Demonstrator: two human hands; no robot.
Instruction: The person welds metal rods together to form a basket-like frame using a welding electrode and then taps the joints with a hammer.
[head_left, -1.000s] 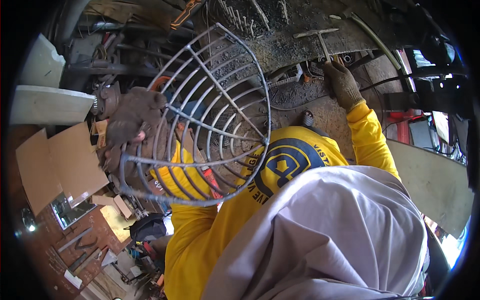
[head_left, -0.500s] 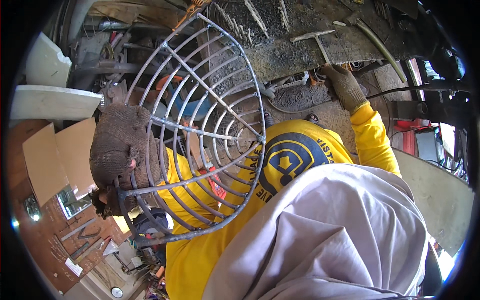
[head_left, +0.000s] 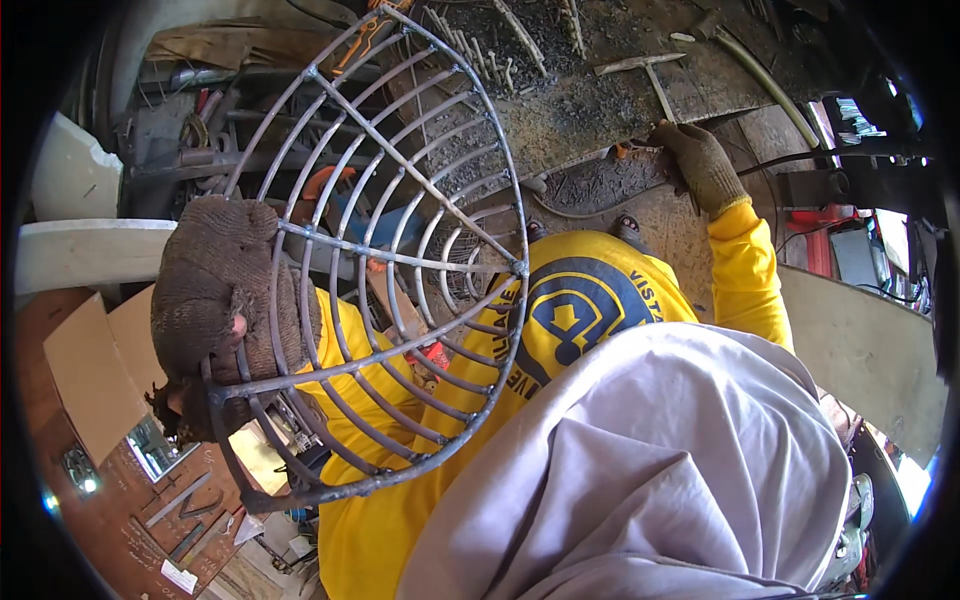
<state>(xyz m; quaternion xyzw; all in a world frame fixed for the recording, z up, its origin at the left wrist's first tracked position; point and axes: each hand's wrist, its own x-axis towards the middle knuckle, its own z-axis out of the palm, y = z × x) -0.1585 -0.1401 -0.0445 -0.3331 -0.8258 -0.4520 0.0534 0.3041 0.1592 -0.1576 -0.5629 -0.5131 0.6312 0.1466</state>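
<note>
My left hand (head_left: 215, 305), in a dirty brown knit glove, grips the left side of a curved steel-rod grille (head_left: 392, 258). The grille is basket-like, its several bent bars joined to straight ribs with weld beads, and it is held up tilted before my body. My right hand (head_left: 703, 165), in a similar glove, is at the bench edge, closed around the handle end of a chipping hammer (head_left: 640, 66). The hammer's narrow pointed head lies over the dark workbench. My palm hides the lower handle.
The workbench (head_left: 590, 110) is littered with dark grit and carries whitish rods (head_left: 520, 35) and a hammer with a long curved handle (head_left: 765, 80). An orange-and-black tool (head_left: 362, 42) shows behind the grille's top. Cardboard (head_left: 95, 375) stands at left, a pale board (head_left: 865, 355) at right.
The grille and my left hand have shifted slightly left. My right hand and the chipping hammer have moved a little right and up in view, as the whole view shifted somewhat.
</note>
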